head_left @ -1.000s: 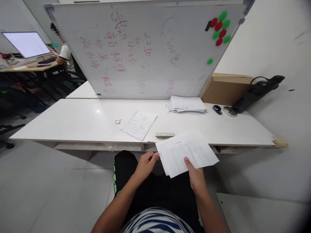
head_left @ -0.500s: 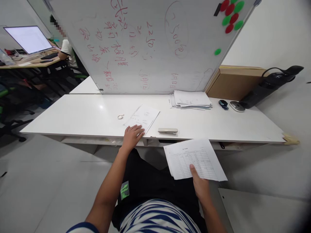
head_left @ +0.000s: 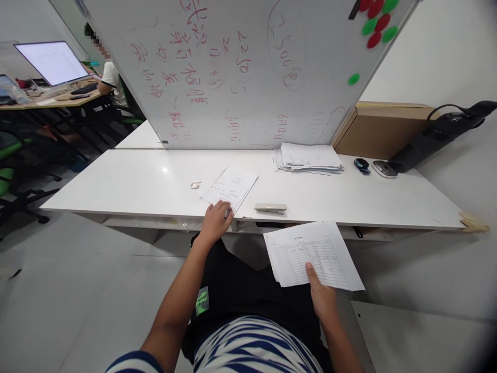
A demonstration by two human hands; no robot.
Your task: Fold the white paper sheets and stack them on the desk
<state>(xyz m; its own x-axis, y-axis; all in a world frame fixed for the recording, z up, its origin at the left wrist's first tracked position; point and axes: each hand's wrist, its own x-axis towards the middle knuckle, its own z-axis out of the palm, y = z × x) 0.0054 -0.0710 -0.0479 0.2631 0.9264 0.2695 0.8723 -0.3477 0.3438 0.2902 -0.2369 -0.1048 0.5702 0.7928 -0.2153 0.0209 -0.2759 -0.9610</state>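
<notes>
View: head camera, looking down at the white desk [head_left: 116, 181].
Right hand [head_left: 322, 301]: thumb on the top face, remaining fingers hidden beneath; closed on the printed sheets.
Printed sheets [head_left: 297, 261]: held tilted in front of the near desk edge; table form uppermost; left edges fanned and uneven.
Left hand [head_left: 214, 224]: at the near edge of the handwritten sheets; fingers bent, with narrow gaps between them. Whether they pinch paper or only rest on it cannot be told.
Handwritten sheets [head_left: 237, 182]: lying askew on the desk, edges offset.
Stapler [head_left: 271, 208]: on the desk near its front edge, right of the handwritten sheets; in neither hand.
Paper stack [head_left: 310, 155]: at the foot of the whiteboard [head_left: 252, 103]; edges loosely aligned; clear of both hands.
Progress, done: one group of sheets is in the right hand, judged secure; the left hand is at a second group.
Progress, open: the two groups are apart and neither is squared. Whether either is fastened cannot be told.
Right end of desk: mouse [head_left: 384, 169] beside the black bottle [head_left: 430, 135]; cardboard box [head_left: 378, 132] behind.
</notes>
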